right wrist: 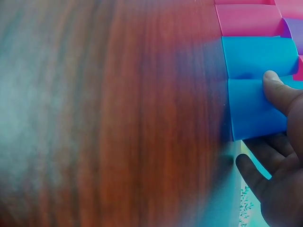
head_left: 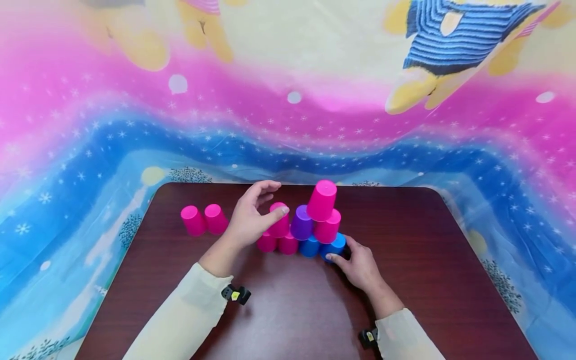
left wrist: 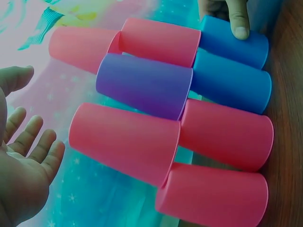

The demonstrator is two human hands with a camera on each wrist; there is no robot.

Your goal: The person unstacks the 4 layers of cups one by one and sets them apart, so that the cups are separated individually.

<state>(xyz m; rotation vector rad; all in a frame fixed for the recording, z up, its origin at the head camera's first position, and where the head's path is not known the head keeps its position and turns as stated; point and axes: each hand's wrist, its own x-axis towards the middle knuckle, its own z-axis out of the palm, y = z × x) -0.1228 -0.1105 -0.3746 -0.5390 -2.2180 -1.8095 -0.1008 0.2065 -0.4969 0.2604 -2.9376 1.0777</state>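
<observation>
Upside-down plastic cups stand stacked in tiers. Two pink cups (head_left: 288, 244) and two blue cups (head_left: 309, 247) form the bottom row. Above them sit a pink cup (left wrist: 125, 142), a purple cup (head_left: 302, 223) and another pink cup (head_left: 327, 228). A single pink cup (head_left: 323, 201) tops the purple one and its pink neighbour. My right hand (head_left: 362, 265) holds the rightmost blue cup (right wrist: 258, 109), thumb on its front and fingers behind. My left hand (head_left: 249, 215) is raised by the stack's left side, fingers extended and apart from the cups in the left wrist view.
Two more pink cups (head_left: 192, 220) stand upside down on the brown wooden table (head_left: 405, 235), left of the stack. A patterned cloth (head_left: 252, 110) hangs behind the table's far edge. A small black device (head_left: 236, 294) sits at the left sleeve cuff.
</observation>
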